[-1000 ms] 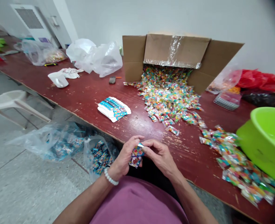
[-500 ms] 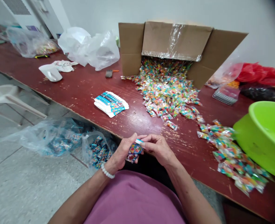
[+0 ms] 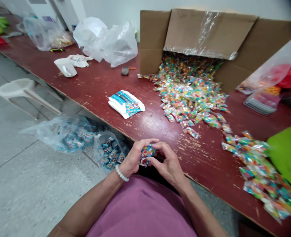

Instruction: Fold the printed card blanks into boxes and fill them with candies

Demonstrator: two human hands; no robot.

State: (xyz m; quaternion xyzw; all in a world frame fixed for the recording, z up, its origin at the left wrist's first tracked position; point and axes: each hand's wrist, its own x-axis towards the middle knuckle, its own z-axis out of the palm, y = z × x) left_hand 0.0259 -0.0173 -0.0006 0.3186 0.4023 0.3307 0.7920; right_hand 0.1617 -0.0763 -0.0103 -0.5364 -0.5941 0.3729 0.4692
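Over the table's front edge, a small printed candy box (image 3: 147,151), blue with colourful pictures, sits between both hands. My left hand (image 3: 133,155) wraps it from the left, a white bead bracelet on that wrist. From the other side my right hand (image 3: 169,159) grips it with thumb and fingers. Just beyond lies a stack of flat printed cartons (image 3: 127,104), white and blue. Small clear packets of coloured candy (image 3: 192,95) spill out of a cardboard box (image 3: 209,33). Below the table edge, a clear bag (image 3: 111,154) contains several blue printed boxes.
More candy packets (image 3: 261,171) lie by a green basin (image 3: 286,148) on the right. A white cup (image 3: 66,67), a small brush-like tool (image 3: 125,71) and plastic bags (image 3: 120,42) are farther back. Left on the floor are a plastic stool (image 3: 19,87) and another clear bag (image 3: 71,135).
The view has shifted right-to-left, so the table things appear differently placed. The box's white flap, visible before between the fingers, no longer shows; my right thumb is now lower on its front.
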